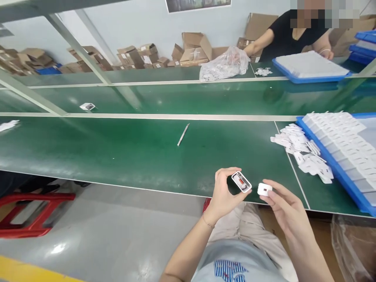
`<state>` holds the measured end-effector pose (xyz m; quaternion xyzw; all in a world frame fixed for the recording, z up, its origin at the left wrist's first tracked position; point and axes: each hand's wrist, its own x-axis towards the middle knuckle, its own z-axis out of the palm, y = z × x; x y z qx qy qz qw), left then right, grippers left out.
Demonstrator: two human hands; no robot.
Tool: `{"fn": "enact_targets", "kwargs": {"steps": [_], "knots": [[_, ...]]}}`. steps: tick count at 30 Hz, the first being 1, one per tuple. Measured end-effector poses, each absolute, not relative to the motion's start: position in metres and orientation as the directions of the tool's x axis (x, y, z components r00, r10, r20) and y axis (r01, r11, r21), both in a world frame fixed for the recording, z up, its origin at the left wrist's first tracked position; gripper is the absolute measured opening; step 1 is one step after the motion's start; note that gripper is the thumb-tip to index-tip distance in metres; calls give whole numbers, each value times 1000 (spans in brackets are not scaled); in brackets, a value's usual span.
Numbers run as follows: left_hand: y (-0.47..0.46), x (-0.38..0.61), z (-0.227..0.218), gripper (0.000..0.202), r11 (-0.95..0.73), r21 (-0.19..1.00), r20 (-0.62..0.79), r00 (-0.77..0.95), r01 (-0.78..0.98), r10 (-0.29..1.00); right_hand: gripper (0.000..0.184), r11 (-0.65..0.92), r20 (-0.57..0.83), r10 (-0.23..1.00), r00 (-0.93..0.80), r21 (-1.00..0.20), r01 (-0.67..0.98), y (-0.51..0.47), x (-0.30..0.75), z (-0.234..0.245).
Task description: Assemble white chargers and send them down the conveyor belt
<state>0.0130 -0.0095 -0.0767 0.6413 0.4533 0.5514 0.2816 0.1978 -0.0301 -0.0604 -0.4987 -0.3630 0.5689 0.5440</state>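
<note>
My left hand (222, 192) grips a small white rectangular housing (241, 181) between thumb and fingers. Its opening faces me and shows grey parts and a red-orange piece inside. Just to the right, my right hand (284, 203) pinches a small white square piece (264, 189) with a dark slot in its face. The two pieces are apart, both held over the front edge of the green table (147, 156). A loose pile of flat white pieces (305, 150) lies on the table beyond my right hand.
A blue tray (331, 164) with rows of white housings stands at the right. A thin craft knife (183, 135) lies mid-table. One white housing (87, 106) rests on the ledge at left. Across the table, a person in black (282, 35) handles a plastic bag (226, 64).
</note>
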Motion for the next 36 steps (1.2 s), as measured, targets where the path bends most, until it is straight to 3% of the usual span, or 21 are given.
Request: {"fn": "enact_targets", "kwargs": {"steps": [4,8,12,15,17,19,29,36], "knots": [[-9,17,-85,51,-492,758,545,-2,428,838,36,-165,-202,977,74,-925,-341,-29,185,-60],[-9,18,-89,46,-528,663,603,39,530,797,29,-22,-38,998,57,-965,-260,-25,177,-64],[-9,18,-90,43,-518,640,609,36,568,792,39,266,270,962,22,-958,110,-24,174,-66],[-10,18,-91,40,-539,614,633,49,577,773,53,484,503,859,-95,-738,470,-27,172,-65],[-10,17,-94,39,-555,600,646,61,576,761,58,569,583,790,-191,-578,585,-29,171,-64],[-11,17,-96,40,-558,596,643,73,578,763,60,592,604,763,-231,-510,623,-31,169,-63],[-12,15,-96,39,-554,568,638,99,609,763,46,592,607,750,-263,-438,676,-27,166,-60],[-13,15,-98,41,-530,576,614,99,622,783,34,570,549,785,-287,-459,681,-29,170,-54]]}}
